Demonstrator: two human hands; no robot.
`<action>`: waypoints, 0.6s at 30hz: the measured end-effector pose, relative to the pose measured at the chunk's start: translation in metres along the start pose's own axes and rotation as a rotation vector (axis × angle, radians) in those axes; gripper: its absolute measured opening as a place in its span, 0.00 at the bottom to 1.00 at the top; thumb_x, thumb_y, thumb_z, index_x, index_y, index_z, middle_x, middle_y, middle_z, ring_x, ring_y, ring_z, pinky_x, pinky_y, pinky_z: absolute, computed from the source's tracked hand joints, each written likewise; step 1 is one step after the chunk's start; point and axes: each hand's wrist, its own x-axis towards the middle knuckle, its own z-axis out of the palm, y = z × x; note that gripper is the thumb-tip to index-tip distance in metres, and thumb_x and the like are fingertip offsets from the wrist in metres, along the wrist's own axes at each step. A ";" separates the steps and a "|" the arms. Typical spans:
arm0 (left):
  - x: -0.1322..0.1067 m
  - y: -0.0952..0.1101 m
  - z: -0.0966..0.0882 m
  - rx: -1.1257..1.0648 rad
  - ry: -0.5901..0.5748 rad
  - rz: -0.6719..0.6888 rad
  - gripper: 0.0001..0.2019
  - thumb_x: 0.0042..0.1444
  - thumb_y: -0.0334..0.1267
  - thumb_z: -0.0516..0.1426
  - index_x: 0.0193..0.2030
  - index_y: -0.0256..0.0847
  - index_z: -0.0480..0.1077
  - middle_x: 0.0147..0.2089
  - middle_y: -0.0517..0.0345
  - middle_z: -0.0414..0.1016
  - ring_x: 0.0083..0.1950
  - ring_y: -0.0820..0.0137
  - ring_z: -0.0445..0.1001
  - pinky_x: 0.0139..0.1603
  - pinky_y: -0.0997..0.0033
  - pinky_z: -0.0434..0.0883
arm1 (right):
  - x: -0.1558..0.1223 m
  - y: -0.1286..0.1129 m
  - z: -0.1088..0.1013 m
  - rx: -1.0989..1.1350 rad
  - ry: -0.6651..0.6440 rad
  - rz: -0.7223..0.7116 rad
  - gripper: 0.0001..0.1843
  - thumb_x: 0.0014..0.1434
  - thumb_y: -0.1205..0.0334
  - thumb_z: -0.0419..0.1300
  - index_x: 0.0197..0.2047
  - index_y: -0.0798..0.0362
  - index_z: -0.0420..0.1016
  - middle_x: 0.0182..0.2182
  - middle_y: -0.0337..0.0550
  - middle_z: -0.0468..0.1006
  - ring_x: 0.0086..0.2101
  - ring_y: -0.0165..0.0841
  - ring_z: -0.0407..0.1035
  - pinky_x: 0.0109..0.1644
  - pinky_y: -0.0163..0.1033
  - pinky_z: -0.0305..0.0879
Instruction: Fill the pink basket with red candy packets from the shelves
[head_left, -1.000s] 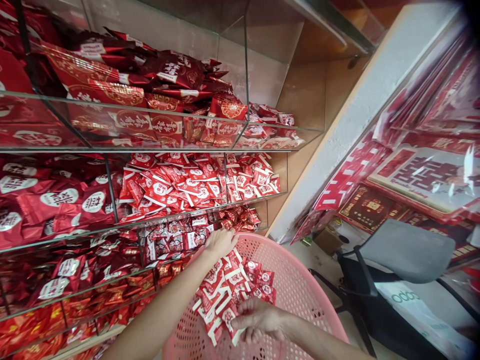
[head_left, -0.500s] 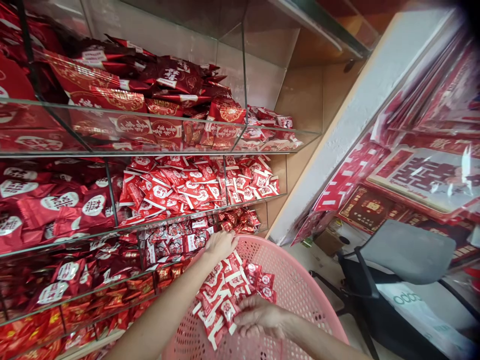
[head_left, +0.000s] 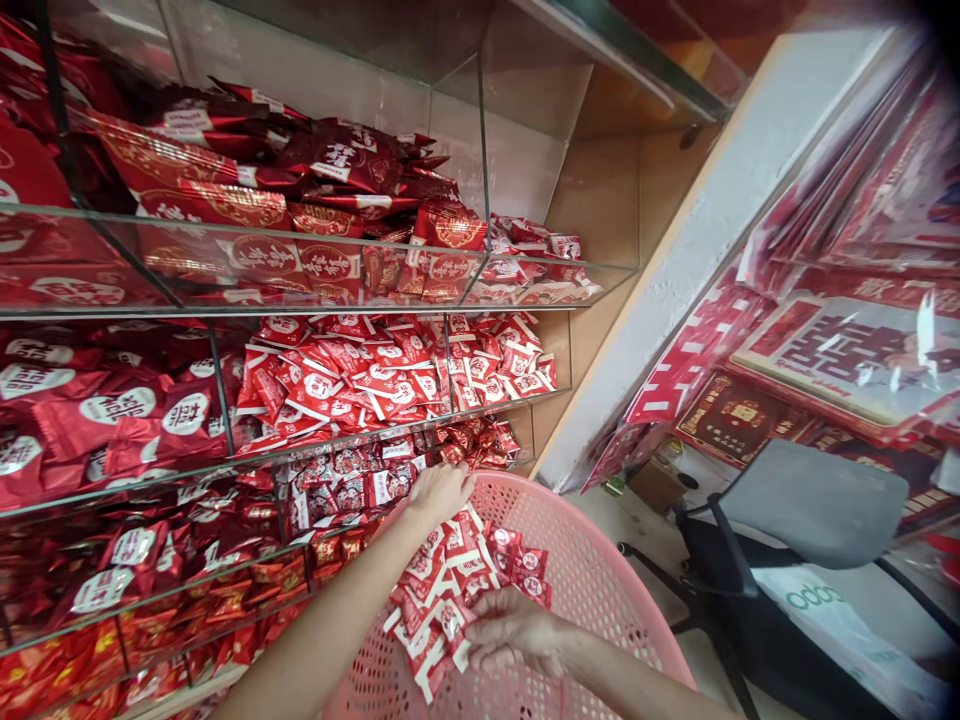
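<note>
A pink perforated plastic basket (head_left: pixel 630 560) stands in front of me, tilted in view. My left hand (head_left: pixel 442 492) rests on its far left rim with the fingers closed over the edge. Inside lies a pile of small red-and-white candy packets (head_left: pixel 442 580). Some darker red packets (head_left: pixel 529 568) sit beside that pile on its right. Low in the basket, my right hand (head_left: pixel 516 632) has its fingers bent against the pile's right side, with thumb and fingers on one small packet (head_left: pixel 454 620). The fingertips are partly hidden.
Clear-fronted shelves (head_left: pixel 300 310) on the left hold several compartments of red packets. To the right are a white wall edge (head_left: pixel 652 270), hanging red paper goods (head_left: pixel 847 350) and a grey-backed chair (head_left: pixel 817 500) with a white bag (head_left: pixel 832 620) on its seat.
Very little differs. My right hand has shifted slightly left and up against the candy packets; my left hand stays on the basket rim. The view has moved a touch.
</note>
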 end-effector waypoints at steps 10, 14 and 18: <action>-0.002 0.000 0.000 -0.005 0.014 -0.019 0.26 0.58 0.50 0.33 0.43 0.41 0.66 0.37 0.49 0.74 0.38 0.63 0.73 0.38 0.63 0.67 | -0.038 -0.062 -0.002 -0.477 -0.083 0.022 0.24 0.44 0.42 0.59 0.29 0.59 0.69 0.18 0.42 0.73 0.18 0.27 0.68 0.23 0.32 0.66; -0.002 -0.001 0.002 -0.016 0.021 -0.026 0.26 0.58 0.50 0.33 0.42 0.41 0.66 0.37 0.48 0.74 0.39 0.65 0.73 0.40 0.64 0.66 | -0.074 -0.144 0.003 -0.634 -0.014 -0.263 0.21 0.48 0.44 0.56 0.28 0.57 0.67 0.19 0.41 0.74 0.18 0.26 0.67 0.20 0.31 0.63; -0.001 -0.003 0.003 -0.024 0.025 -0.012 0.26 0.58 0.50 0.33 0.41 0.41 0.67 0.35 0.49 0.74 0.37 0.64 0.73 0.37 0.64 0.67 | -0.083 -0.221 0.011 -0.766 0.283 -0.694 0.18 0.51 0.48 0.55 0.28 0.57 0.67 0.19 0.40 0.72 0.19 0.26 0.67 0.22 0.32 0.62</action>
